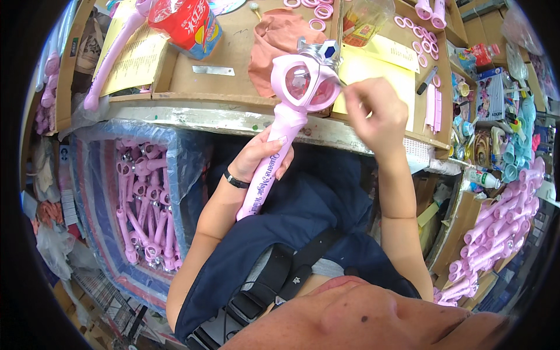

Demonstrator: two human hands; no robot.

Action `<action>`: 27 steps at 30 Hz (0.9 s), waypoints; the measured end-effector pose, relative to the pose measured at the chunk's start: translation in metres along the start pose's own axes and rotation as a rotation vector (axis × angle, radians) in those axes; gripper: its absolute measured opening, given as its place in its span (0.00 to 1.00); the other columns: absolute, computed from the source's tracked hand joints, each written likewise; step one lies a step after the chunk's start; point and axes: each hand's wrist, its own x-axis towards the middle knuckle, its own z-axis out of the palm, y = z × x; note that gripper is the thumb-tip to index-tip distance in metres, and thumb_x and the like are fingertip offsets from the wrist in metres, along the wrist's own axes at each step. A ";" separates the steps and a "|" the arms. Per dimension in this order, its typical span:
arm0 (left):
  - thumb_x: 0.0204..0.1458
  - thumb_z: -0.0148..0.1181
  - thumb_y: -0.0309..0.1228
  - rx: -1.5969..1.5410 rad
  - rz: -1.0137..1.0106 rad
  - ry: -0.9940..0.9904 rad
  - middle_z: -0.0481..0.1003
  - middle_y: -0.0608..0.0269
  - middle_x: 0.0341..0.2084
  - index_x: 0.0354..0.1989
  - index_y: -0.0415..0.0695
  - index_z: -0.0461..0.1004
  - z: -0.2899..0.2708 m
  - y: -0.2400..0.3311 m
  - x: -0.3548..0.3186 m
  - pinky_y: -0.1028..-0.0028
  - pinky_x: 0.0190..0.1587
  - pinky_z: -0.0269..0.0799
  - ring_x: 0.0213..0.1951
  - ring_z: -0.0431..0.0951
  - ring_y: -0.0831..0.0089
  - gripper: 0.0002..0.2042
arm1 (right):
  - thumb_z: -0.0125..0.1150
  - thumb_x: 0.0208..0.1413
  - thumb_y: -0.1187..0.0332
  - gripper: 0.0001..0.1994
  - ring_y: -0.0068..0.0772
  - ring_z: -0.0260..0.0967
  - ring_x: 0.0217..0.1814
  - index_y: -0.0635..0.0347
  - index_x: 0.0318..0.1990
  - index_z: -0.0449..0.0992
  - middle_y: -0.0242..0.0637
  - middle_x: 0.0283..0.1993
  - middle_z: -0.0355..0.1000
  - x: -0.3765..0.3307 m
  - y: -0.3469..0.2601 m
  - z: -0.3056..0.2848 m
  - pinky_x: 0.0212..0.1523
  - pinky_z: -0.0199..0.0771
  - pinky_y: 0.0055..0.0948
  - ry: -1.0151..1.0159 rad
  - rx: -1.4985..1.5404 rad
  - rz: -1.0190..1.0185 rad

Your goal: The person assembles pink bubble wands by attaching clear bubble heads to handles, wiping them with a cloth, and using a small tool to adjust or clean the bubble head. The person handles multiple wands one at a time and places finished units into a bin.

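Item: one lilac toy wand [285, 129], in the left hand, its ring-shaped head [283, 96] above the desk's front edge [221, 126], its handle end down by the person's lap. Long axis slanting from lower left to upper right, away from the body. Fitted at the tip: silver crown [315, 51] with blue gem.

Left hand [256, 156]: wrapped around the mid-handle.

Right hand [379, 114]: just right of the head and nearer to it than the left; fingers curled, thumb and forefinger close together. Whether they pinch something small, cannot tell.

On the desk, beyond the front edge: brown cloth [269, 44] behind the wand's head; metal strip [213, 70] to its left; yellow paper [402, 53] to its right; pink rings [427, 45] toward the right edge.

Off the desk's left front corner: lined bin [178, 175] of further wands [140, 189].
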 end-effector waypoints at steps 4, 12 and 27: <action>0.50 0.60 0.41 -0.009 0.004 -0.013 0.70 0.53 0.20 0.46 0.35 0.63 -0.001 -0.001 0.000 0.78 0.17 0.71 0.15 0.72 0.72 0.23 | 0.66 0.42 0.73 0.05 0.32 0.69 0.21 0.56 0.26 0.75 0.33 0.23 0.70 -0.007 0.002 0.000 0.21 0.68 0.27 -0.033 -0.101 0.092; 0.51 0.59 0.41 -0.088 -0.013 -0.062 0.70 0.53 0.20 0.45 0.34 0.64 -0.008 -0.003 0.001 0.76 0.17 0.70 0.15 0.72 0.71 0.23 | 0.67 0.42 0.76 0.05 0.26 0.67 0.19 0.57 0.26 0.75 0.32 0.23 0.71 -0.011 0.009 0.010 0.18 0.67 0.25 0.129 0.048 0.132; 0.52 0.58 0.42 -0.130 -0.032 -0.095 0.69 0.53 0.19 0.46 0.35 0.63 -0.009 -0.002 0.000 0.75 0.17 0.70 0.15 0.71 0.70 0.23 | 0.65 0.41 0.75 0.05 0.31 0.68 0.21 0.57 0.25 0.74 0.33 0.23 0.71 -0.012 0.004 0.012 0.20 0.67 0.26 -0.007 0.108 -0.079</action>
